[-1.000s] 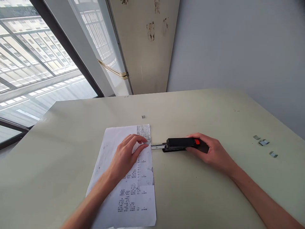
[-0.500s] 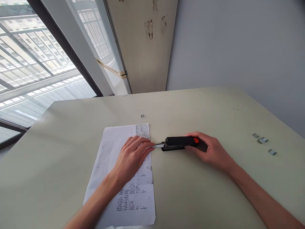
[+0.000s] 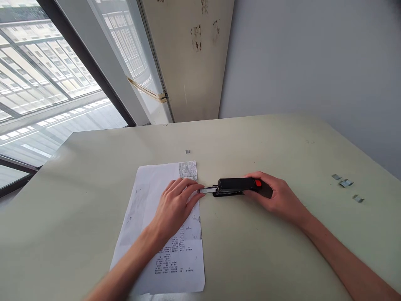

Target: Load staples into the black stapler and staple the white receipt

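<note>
A black stapler [image 3: 236,184] with a red patch lies sideways on the table, its front end toward the left. My right hand [image 3: 275,193] is closed around its rear end, thumb below and fingers above. From the stapler's front a metal staple tray [image 3: 208,190] sticks out to the left. My left hand [image 3: 178,202] pinches the outer tip of that tray between thumb and fingers. Beneath my left hand and forearm are printed paper sheets [image 3: 147,188], partly covered by them. Whether staples sit in the tray cannot be made out.
Several small strips of staples [image 3: 346,183] lie at the right of the pale table [image 3: 250,259]. One more small staple strip [image 3: 187,151] is beyond the paper. A wall [image 3: 307,62] borders the table behind and right, with a window [image 3: 46,71] at the left.
The fingers of my left hand have shifted slightly on the tray's tip, and a little more of the metal tray shows. My right hand and the stapler have stayed nearly in place.
</note>
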Available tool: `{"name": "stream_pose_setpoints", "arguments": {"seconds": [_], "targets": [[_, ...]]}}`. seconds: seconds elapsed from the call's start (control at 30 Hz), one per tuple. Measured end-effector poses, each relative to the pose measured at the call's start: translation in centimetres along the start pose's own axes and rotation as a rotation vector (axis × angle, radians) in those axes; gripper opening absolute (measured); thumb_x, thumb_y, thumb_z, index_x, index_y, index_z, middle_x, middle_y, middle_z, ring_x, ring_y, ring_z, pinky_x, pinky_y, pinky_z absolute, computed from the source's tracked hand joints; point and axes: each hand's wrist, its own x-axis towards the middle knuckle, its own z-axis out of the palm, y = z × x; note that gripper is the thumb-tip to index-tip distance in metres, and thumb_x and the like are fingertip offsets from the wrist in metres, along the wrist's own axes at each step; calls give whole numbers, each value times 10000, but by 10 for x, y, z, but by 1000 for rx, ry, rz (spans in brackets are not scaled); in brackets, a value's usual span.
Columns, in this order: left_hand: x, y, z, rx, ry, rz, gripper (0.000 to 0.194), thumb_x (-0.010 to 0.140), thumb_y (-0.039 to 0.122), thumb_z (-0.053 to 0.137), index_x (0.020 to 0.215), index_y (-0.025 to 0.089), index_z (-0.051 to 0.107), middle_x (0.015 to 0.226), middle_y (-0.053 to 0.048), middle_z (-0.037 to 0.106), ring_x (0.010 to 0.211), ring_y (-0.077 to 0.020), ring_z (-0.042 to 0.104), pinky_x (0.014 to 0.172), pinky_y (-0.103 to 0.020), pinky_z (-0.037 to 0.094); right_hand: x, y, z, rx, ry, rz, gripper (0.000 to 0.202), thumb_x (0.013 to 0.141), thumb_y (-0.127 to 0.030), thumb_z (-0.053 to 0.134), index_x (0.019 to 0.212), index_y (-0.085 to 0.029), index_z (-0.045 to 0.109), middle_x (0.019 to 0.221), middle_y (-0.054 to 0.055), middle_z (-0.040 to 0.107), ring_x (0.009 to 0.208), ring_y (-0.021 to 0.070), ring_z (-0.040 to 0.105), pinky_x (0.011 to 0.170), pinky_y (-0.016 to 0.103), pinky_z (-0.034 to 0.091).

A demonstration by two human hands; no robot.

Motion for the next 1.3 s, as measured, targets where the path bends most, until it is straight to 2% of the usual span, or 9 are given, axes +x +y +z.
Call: {"name": "stream_pose_setpoints", "arguments": {"seconds": [0.3,0.57,0.87,1.1,1.3], "targets": [[0,3,1,-14,16,-49,114,1059,326,623,1096,243,692,1006,-23,758,898,-198,696,817,-366,554,0,-1,1,-5,10,-14,290,961,-525,680,1146,-301,681,1015,23,747,904,233,672,794,354,541],[1,2,2,-21,60,-6,91,1038,301,665,1095,244,707,1051,-21,760,924,-191,701,846,-369,559,-1,-2,0,-38,18,-24,290,966,-539,666,1141,-309,683,1027,27,755,889,233,682,773,355,561],[2,6,1,-4,51,-15,85,1034,300,668,1060,240,722,1060,-30,755,919,-199,683,831,-380,561,1,-2,0,-23,19,-13,327,958,-575,663,1141,-304,685,1002,36,751,870,242,677,725,354,551],[6,9,-2,-84,23,-100,88,1026,320,677,1042,240,710,1098,-41,744,1025,-229,670,899,-416,578,1,-1,0,-25,13,-18,307,970,-558,658,1140,-303,677,989,30,747,865,234,675,743,357,547],[9,10,-10,-178,47,-125,62,1009,316,706,1038,264,726,994,-6,774,1014,-221,694,872,-392,604,1,1,0,-25,19,-40,299,970,-556,656,1137,-309,678,985,29,747,874,240,678,753,358,552]]}}
